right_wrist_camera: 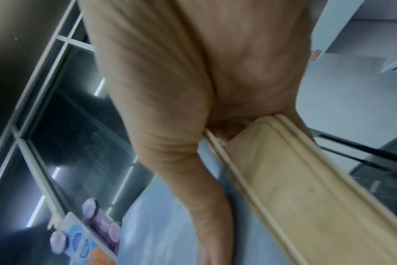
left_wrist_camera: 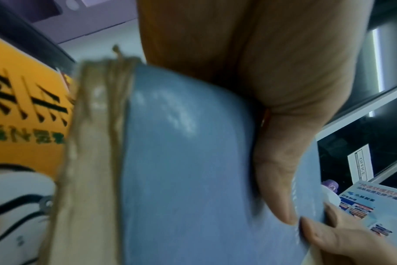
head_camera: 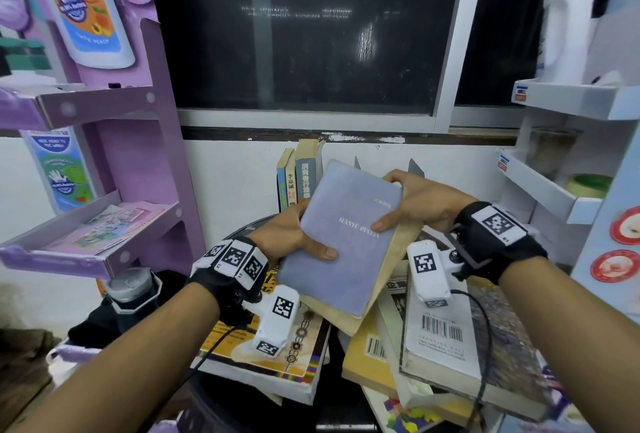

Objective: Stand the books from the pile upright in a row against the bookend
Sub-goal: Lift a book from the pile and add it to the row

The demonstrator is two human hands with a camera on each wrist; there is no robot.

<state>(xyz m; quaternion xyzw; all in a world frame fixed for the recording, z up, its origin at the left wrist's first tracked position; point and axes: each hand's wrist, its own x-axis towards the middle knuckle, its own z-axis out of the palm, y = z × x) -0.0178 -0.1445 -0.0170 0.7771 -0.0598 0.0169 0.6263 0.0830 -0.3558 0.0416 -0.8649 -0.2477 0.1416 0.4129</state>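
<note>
Both of my forearms fill the bottom of the head view, each wrist strapped with a black band carrying white tagged blocks. Between them I hold the blue-grey book (head_camera: 346, 235), tilted, its cover facing up toward me and its top corner pointing to about 12 o'clock. My left hand (head_camera: 294, 235) takes it from 9 o'clock, thumb curled over the cover and fingers underneath; that grip is closed on the book. My right hand (head_camera: 419, 204) takes the 2 o'clock edge, thumb pressed on the cover near the printed title and fingers wrapped behind, so that grip is closed on it too. The left wrist view shows the thumb (left_wrist_camera: 281, 188) lying on the blue cover beside yellowed page edges; the right wrist view shows the page block wedged into the palm.

Below the book, at 6 o'clock, lies the pile of books (head_camera: 433, 339), loosely fanned on the tabletop, one white back cover with a barcode uppermost. At 12 o'clock, past the held book, three upright books (head_camera: 294, 179) stand by the wall. Grey metal tips showing above the held book may be the bookend; I cannot tell for sure. A purple display shelf (head_camera: 104, 169) stands at 9 o'clock, a white shelf (head_camera: 554, 190) at 3 o'clock.
</note>
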